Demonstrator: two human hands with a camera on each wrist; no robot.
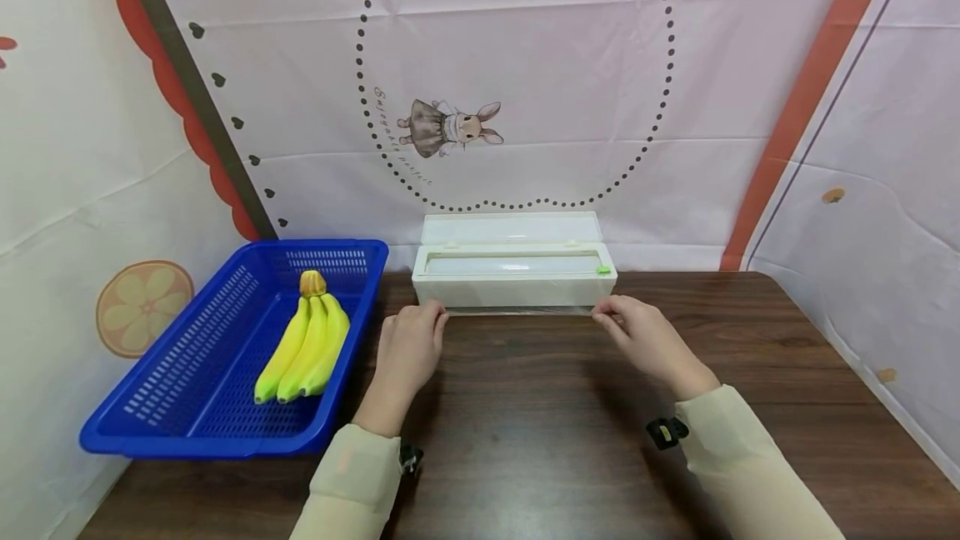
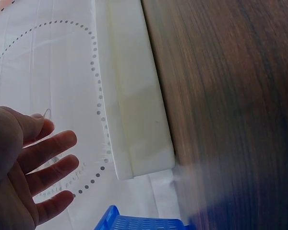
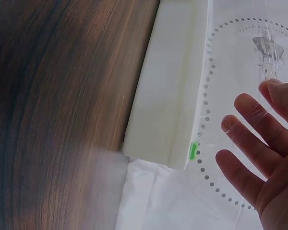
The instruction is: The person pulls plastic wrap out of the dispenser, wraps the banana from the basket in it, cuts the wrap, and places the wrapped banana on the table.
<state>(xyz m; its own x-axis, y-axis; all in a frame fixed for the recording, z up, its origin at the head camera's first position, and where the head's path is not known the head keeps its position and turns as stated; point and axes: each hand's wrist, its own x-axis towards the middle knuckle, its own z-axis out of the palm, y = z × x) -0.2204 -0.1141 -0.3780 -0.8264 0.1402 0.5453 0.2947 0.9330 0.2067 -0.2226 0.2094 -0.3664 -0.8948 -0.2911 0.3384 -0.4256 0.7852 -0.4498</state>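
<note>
Pale printed cloth hung behind a dark wooden table, at whose far edge stood a white box, its lid raised and a green slider near its right end. Clear film stretched in a narrow band before the box, between the person's two hands. Left hand pinched one end between thumb and forefinger; right hand pinched the other likewise, and the remaining fingers of each were loosely spread. Film also seemed to lie against the right hand's lower fingers, though its clearness made the exact course hard to follow. To the left, a blue basket held bananas, well apart from the film.
</note>
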